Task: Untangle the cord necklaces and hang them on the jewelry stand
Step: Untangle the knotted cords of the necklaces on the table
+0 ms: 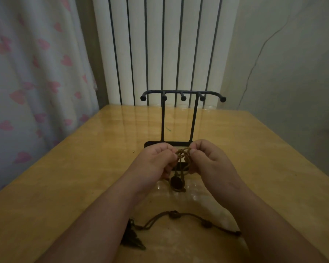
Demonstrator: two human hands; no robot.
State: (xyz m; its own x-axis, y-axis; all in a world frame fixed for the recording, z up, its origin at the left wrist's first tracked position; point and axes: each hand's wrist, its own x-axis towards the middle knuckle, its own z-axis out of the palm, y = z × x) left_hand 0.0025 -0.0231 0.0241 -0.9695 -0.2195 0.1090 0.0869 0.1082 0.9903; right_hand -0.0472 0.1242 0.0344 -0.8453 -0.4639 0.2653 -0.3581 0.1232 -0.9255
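1. The left hand (156,161) and right hand (207,158) each pinch the tangled brown cord necklace (183,155) with curled fingers.
2. Its dark pendant (175,182) hangs just below the fingertips.
3. The black jewelry stand (162,118) rises just beyond the fingers.
4. A second cord necklace (174,215) lies on the table (84,168), behind the fingers, between the forearms.

The worktop (84,177) is yellow wood with a pale grain. The stand (182,93) is black. The tangled cord (183,153) is olive-brown, its round pendant (176,181) dark brown. The other necklace (190,215) is dark brown. The curtain (36,73) is white with pink hearts.
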